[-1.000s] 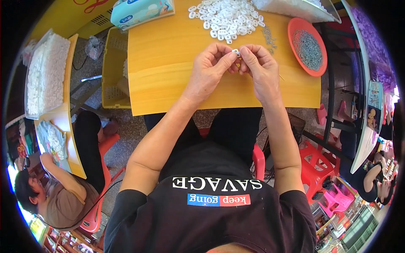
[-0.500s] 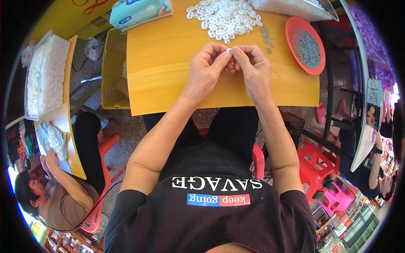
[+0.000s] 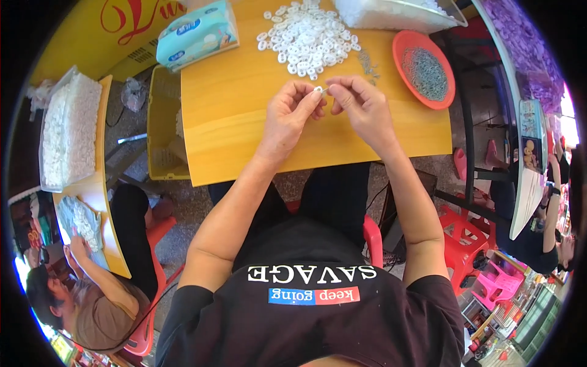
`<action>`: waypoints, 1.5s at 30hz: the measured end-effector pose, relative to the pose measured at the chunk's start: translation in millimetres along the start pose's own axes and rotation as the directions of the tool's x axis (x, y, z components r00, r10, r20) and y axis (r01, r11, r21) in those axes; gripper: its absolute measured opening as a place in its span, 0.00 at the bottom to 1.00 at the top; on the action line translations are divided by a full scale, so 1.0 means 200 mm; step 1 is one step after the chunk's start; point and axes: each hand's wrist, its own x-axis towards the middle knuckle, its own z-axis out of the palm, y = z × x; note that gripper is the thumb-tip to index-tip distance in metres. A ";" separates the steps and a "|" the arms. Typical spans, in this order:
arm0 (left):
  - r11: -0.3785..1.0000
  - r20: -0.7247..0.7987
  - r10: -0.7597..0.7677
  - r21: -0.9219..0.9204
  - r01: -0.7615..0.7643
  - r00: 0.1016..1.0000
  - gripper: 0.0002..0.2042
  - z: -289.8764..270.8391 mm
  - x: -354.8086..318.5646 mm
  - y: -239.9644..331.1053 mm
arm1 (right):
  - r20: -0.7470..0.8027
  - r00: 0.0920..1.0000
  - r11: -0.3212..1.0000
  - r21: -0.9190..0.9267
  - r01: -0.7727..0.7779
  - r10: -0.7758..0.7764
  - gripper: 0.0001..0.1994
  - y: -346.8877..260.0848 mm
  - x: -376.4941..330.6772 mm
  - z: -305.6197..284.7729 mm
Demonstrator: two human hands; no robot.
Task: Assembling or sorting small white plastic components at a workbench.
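A small white plastic piece (image 3: 318, 89) with a hole is pinched between the thumb and fingers of my left hand (image 3: 286, 116). Close beside it, my right hand (image 3: 367, 113) pinches a thin, pale sliver (image 3: 324, 90) whose tip reaches the white piece; its kind is too small to make out. Both hands are just above the table (image 3: 244, 134). Beyond them lies a heap of white oval pieces (image 3: 309, 40) with holes. A few small grey metal parts (image 3: 368, 66) lie loose to its right. An orange-red plate (image 3: 398, 64) holds many more grey metal parts (image 3: 426, 73).
A tissue pack (image 3: 199, 35) stands at the far left corner, a clear bin (image 3: 403, 15) of white parts at the far right. A yellow crate (image 3: 165, 162) sits left of the table. Another person (image 3: 98, 296) works at the left table; a red stool (image 3: 458, 238) stands at right.
My hands have come slightly apart, so the white piece and the thin sliver show between them. The whole view has shifted a little.
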 end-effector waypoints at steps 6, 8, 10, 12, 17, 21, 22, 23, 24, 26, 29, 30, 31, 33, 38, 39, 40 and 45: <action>1.000 0.000 0.011 0.018 -0.011 1.000 0.06 -0.01 -0.03 -0.01 | 0.115 0.927 0.865 -0.334 0.374 -0.356 0.04 -0.03 0.03 -0.01; 1.000 -0.009 -0.008 0.028 0.008 1.000 0.05 -0.01 -0.04 -0.02 | 0.119 0.917 0.856 -0.329 0.399 -0.382 0.04 -0.02 0.05 -0.02; 1.000 0.008 0.001 0.021 -0.001 1.000 0.04 -0.01 -0.02 -0.01 | 0.125 0.909 0.852 -0.318 0.415 -0.397 0.04 -0.01 0.04 -0.01; 1.000 0.015 0.010 0.011 -0.010 1.000 0.04 -0.01 -0.01 -0.01 | 0.106 0.893 0.830 -0.336 0.445 -0.436 0.04 -0.01 0.05 0.00; 0.998 0.028 0.019 0.052 -0.021 0.999 0.04 -0.02 -0.01 -0.01 | 0.069 0.919 0.861 -0.328 0.388 -0.388 0.03 0.02 0.01 0.03; 0.997 0.043 0.008 0.081 -0.011 0.999 0.05 -0.01 -0.01 -0.02 | 0.058 0.898 0.835 -0.345 0.428 -0.436 0.04 0.00 0.00 -0.01; 0.996 0.046 -0.003 0.084 -0.001 0.999 0.05 -0.01 -0.01 -0.01 | 0.056 0.898 0.837 -0.341 0.428 -0.436 0.04 -0.01 0.01 -0.02; 0.996 0.054 -0.013 0.086 0.008 0.998 0.06 0.00 -0.01 -0.01 | 0.078 0.904 0.819 -0.395 0.416 -0.421 0.04 -0.02 0.00 -0.05; 0.996 0.055 -0.014 0.089 0.009 0.998 0.06 0.00 -0.02 -0.01 | 0.099 0.909 0.798 -0.448 0.403 -0.404 0.04 -0.03 0.00 -0.06; 0.995 0.060 -0.019 0.095 0.013 0.998 0.05 0.00 -0.03 0.00 | 0.140 0.887 0.765 -0.458 0.452 -0.439 0.05 -0.03 0.00 -0.06; 0.997 0.068 -0.023 0.076 0.018 0.997 0.06 -0.01 -0.02 -0.01 | 0.150 0.875 0.770 -0.423 0.478 -0.460 0.05 -0.02 0.00 -0.04; 0.997 0.068 -0.028 0.076 0.023 0.997 0.06 -0.01 -0.02 -0.01 | 0.120 0.886 0.806 -0.375 0.458 -0.447 0.05 -0.01 0.00 -0.03; 0.996 0.066 -0.031 0.081 0.025 0.997 0.06 -0.01 -0.02 -0.01 | 0.118 0.889 0.809 -0.375 0.453 -0.443 0.05 0.00 -0.01 -0.03; 0.996 0.055 -0.037 0.088 0.032 0.998 0.05 -0.01 -0.02 0.00 | 0.072 0.892 0.832 -0.332 0.444 -0.447 0.05 0.01 -0.01 -0.01; 0.993 0.067 -0.007 0.118 -0.001 0.998 0.05 -0.01 -0.01 0.00 | 0.030 0.945 0.910 -0.263 0.321 -0.324 0.05 0.03 -0.01 0.02; 0.993 0.061 -0.013 0.116 0.006 0.998 0.05 -0.01 -0.02 0.00 | 0.037 0.953 0.916 -0.266 0.300 -0.301 0.05 0.02 -0.01 0.01; 0.994 0.067 -0.008 0.112 0.000 0.998 0.05 -0.01 -0.02 0.00 | 0.041 0.954 0.918 -0.264 0.296 -0.296 0.05 0.03 -0.03 0.02; 0.993 0.073 0.021 0.112 -0.029 0.997 0.06 -0.03 -0.03 0.00 | 0.199 0.953 0.971 -0.108 -0.212 0.230 0.06 -0.04 0.02 -0.06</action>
